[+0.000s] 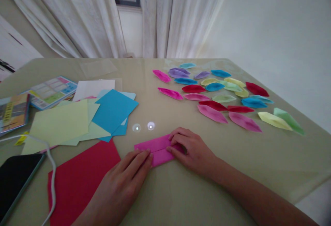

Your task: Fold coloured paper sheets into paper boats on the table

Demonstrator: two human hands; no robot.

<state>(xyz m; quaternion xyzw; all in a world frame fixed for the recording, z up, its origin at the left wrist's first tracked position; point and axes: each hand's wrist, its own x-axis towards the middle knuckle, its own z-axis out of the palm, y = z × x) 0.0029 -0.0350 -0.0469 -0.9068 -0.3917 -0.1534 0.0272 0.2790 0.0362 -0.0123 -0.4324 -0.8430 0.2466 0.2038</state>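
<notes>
A strip of folded pink paper [161, 146], with a crease line running lengthwise along its middle, lies at a slight slant on the table in front of me. The fingers of my left hand [126, 177] are together and hold its left end; the thumb is hidden. At the right end my right hand [191, 150] pinches the paper between thumb and curled fingers. Under and beside my left forearm lies a sheet of red paper [80, 177].
Several folded paper boats [212, 112] in many colours spread over the right side of the table [232, 177]. To the left are blue sheets [115, 110], pale yellow sheets [62, 121], a book [14, 112], a white cable [53, 177] and a dark-screened device [18, 174].
</notes>
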